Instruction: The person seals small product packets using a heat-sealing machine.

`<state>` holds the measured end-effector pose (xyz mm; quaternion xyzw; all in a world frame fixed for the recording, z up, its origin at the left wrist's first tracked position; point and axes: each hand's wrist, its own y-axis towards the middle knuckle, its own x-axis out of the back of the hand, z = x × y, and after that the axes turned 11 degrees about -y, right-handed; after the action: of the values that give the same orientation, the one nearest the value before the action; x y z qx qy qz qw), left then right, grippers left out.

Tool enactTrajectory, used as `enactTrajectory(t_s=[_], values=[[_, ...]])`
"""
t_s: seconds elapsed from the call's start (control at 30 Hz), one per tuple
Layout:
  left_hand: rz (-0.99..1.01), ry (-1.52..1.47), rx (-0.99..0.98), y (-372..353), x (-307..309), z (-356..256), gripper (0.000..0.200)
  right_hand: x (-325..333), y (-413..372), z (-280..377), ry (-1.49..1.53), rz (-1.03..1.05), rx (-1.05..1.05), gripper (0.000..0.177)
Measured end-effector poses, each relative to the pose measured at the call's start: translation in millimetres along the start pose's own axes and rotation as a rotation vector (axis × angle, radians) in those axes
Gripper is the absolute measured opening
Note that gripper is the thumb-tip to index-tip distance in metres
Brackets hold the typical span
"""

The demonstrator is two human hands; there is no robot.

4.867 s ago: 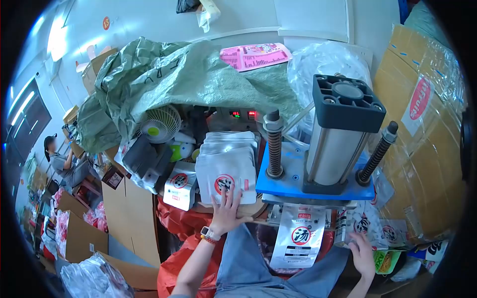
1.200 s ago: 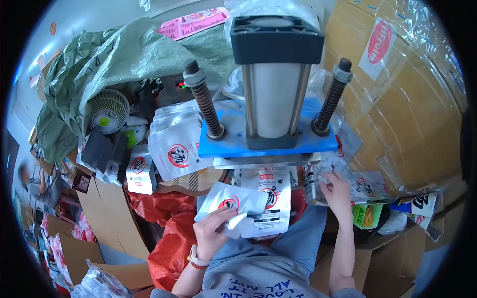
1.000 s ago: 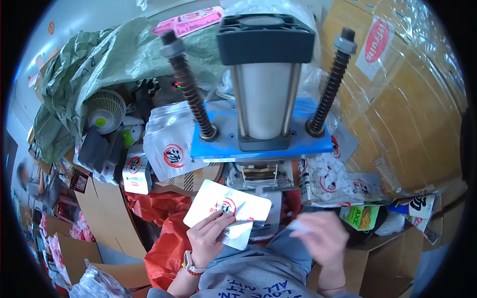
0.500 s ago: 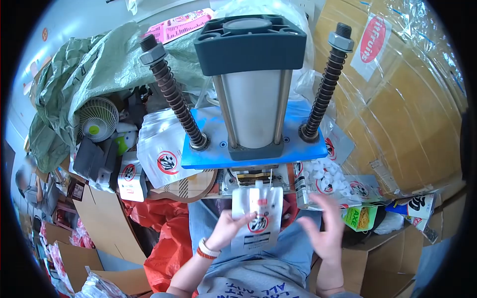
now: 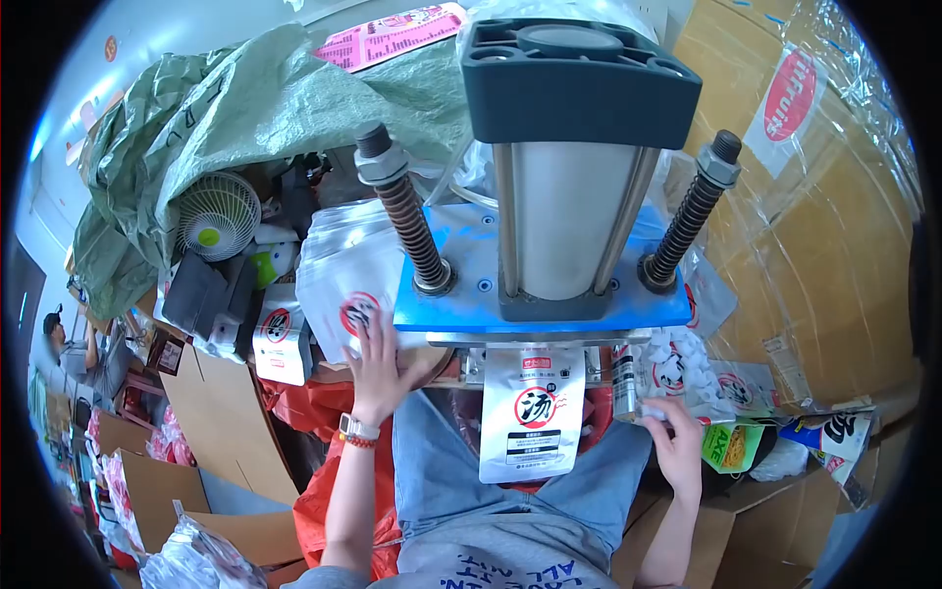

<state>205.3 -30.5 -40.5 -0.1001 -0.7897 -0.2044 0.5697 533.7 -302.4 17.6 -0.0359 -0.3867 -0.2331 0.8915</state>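
Note:
A white pouch (image 5: 533, 417) printed with a red ring and black characters hangs from the press (image 5: 559, 226), its top edge under the blue plate (image 5: 451, 312). Neither hand touches this pouch. On the left, my left hand (image 5: 377, 378) is open, fingers spread over the front of a stack of similar pouches (image 5: 329, 265). My right hand (image 5: 675, 442) is at the near edge of a heap of small white plastic spouts (image 5: 677, 368). Its thumb and fingertips close on one small white spout (image 5: 648, 410).
Two spring-wrapped posts (image 5: 417, 231) flank the press cylinder. A small fan (image 5: 218, 216) and dark boxes stand at the left. A large cardboard box (image 5: 834, 245) fills the right side, with a green AXE packet (image 5: 733, 447) below. Red plastic (image 5: 343, 491) lies beside my legs.
My left hand has let go of the pouch at the press and moved left to the stack. My right hand has closed at the spouts. The press plate has come down, and the view has shifted.

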Motion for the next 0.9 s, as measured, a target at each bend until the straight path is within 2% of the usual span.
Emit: enactTrajectory(t_s=[0.07,0.1,0.13,0.17,0.2,0.23,0.3,0.37,0.4,0.47,0.5,0.53,0.57,0.6,0.67,0.7,0.77,0.8,0.87,0.9], values=[[0.200,-0.090,-0.169,-31,13,2,0.090,-9,-5,-12,0.423,-0.221,-0.100,0.028],[0.017,-0.177,-0.247,-45,7,4,0.070,-8,-5,4,0.553,-0.288,-0.088,0.032],[-0.091,-0.269,-0.247,-57,2,13,0.055,-6,-9,17,0.552,-0.287,-0.106,0.032],[-0.208,-0.365,-0.243,-65,-3,19,0.041,-3,-10,28,0.416,-0.292,0.059,0.033],[-0.224,-0.477,-0.143,-68,18,0,0.025,2,-10,41,0.277,-0.297,0.231,0.035],[-0.209,-0.554,-0.090,-75,28,-8,0.028,6,-12,60,0.129,-0.355,0.325,0.037],[-0.134,-0.628,0.030,-90,54,-32,0.034,8,-19,91,0.044,-0.426,0.457,0.038],[-0.241,-0.731,-0.144,-102,65,-58,0.038,-4,-15,115,-0.043,-0.393,0.588,0.034],[-0.259,-0.634,-0.304,-102,75,-70,0.040,-11,-11,123,-0.117,-0.338,0.669,0.032],[-0.224,-0.669,-0.460,-107,88,-88,0.038,-26,-3,121,-0.097,-0.170,0.815,0.030],[-0.148,-0.645,-0.551,-109,101,-92,0.030,-14,-8,123,-0.150,-0.083,0.958,0.029],[-0.079,-0.743,-0.634,-112,113,-95,0.027,1,-16,130,-0.137,-0.110,1.026,0.028],[-0.001,-0.839,-0.714,-115,123,-95,0.025,15,-25,138,-0.120,-0.134,1.089,0.027],[0.060,-0.889,-0.789,-117,127,-94,0.025,26,-29,141,-0.046,-0.060,1.076,0.028],[0.175,-0.965,-0.748,-112,128,-109,0.018,19,-31,138,0.114,-0.102,0.946,0.032],[0.259,-0.931,-0.712,-108,116,-110,0.016,10,-25,130,0.093,-0.108,0.808,0.040],[0.485,-1.175,-0.208,-103,61,-111,0.017,-12,-5,108,0.027,-0.154,0.541,0.057],[0.504,-1.277,0.054,-100,37,-117,0.019,-18,2,102,-0.020,-0.199,0.412,0.065],[0.521,-1.542,0.378,-84,14,-128,0.021,-1,-4,85,-0.068,-0.285,0.368,0.068],[0.535,-1.643,0.458,-74,7,-129,0.024,10,-10,84,-0.065,-0.384,0.333,0.054]])
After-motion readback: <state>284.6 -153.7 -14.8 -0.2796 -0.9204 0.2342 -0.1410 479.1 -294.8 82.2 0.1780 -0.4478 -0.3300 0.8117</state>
